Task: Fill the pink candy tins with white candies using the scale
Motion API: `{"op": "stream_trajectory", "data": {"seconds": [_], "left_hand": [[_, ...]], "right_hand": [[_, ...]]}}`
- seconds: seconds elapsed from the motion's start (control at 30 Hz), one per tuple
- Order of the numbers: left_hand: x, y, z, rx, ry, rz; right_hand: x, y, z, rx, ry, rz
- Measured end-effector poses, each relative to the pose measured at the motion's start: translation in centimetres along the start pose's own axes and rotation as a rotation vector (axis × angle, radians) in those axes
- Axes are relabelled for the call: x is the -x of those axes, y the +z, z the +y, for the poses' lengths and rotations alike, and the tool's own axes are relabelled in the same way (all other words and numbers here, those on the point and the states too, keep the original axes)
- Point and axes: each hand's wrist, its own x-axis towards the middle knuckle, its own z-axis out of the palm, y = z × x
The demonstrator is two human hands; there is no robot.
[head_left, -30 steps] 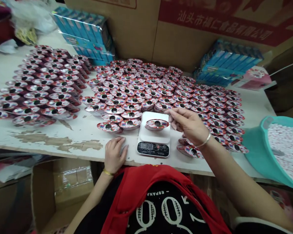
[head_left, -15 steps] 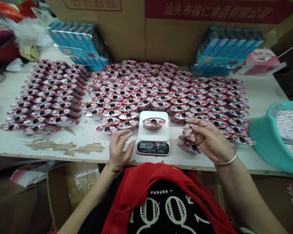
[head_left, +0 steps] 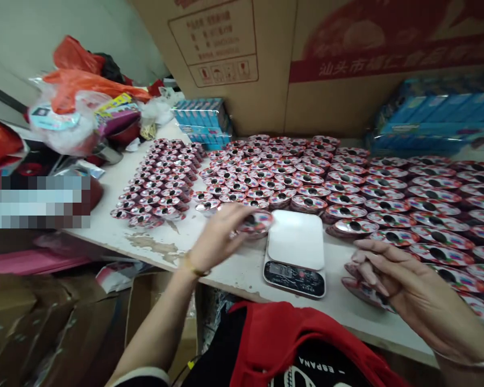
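My left hand (head_left: pixel 218 239), blurred by motion, is closed on a small oval-topped carton (head_left: pixel 258 221) with a dark round hole in its red and white top. This carton is just left of the kitchen scale (head_left: pixel 296 240), whose white plate is bare; its display is too blurred to read. My right hand (head_left: pixel 391 279) hovers to the right of the scale with thumb and fingers pinched together. What the pinch holds, if anything, cannot be made out. Under those fingers lies another oval carton (head_left: pixel 365 295), partly hidden by the hand.
Tight rows of similar cartons (head_left: pixel 342 188) cover the table's middle and right, with a separate block (head_left: pixel 161 177) at left. Blue shrink-wrapped packs (head_left: pixel 204 121) stand against a big cardboard box (head_left: pixel 266 102). Plastic bags (head_left: pixel 68 118) pile up at far left. Open cardboard boxes sit below the table.
The carton on the scale has been picked up by my left hand and moved left off the plate. My right hand stays pinched near the same spot. The view has turned left.
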Motion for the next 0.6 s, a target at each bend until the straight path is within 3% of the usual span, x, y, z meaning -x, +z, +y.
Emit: {"op": "stream_trajectory", "data": {"seconds": [0.1, 0.17, 0.27, 0.37, 0.43, 0.5, 0.6], "left_hand": [[4.3, -5.2, -4.7, -0.123, -0.224, 0.132], [6.9, -6.3, -8.1, -0.182, -0.306, 0.113], [9.0, -4.4, -11.4, -0.167, -0.363, 0.005], [9.0, -0.9, -12.4, -0.135, -0.356, -0.008], [8.7, 0.5, -12.5, -0.157, -0.360, 0.029], [8.7, 0.5, -12.8, -0.210, -0.401, 0.089], [9.8, -1.1, -14.1, -0.332, -0.531, 0.218]], "right_hand": [[-0.3, -0.4, 0.2, -0.055, 0.049, 0.031], [-0.5, -0.1, 0.3, -0.059, 0.073, 0.046], [-0.6, 1.1, 0.1, -0.036, 0.134, 0.030], [-0.5, 2.4, -0.1, -0.010, 0.143, 0.040], [-0.4, 2.9, 0.1, 0.000, 0.151, 0.052], [-0.4, 3.0, 0.5, 0.010, 0.173, 0.040], [-0.5, 2.9, 1.5, 0.038, 0.224, 0.007]]}}
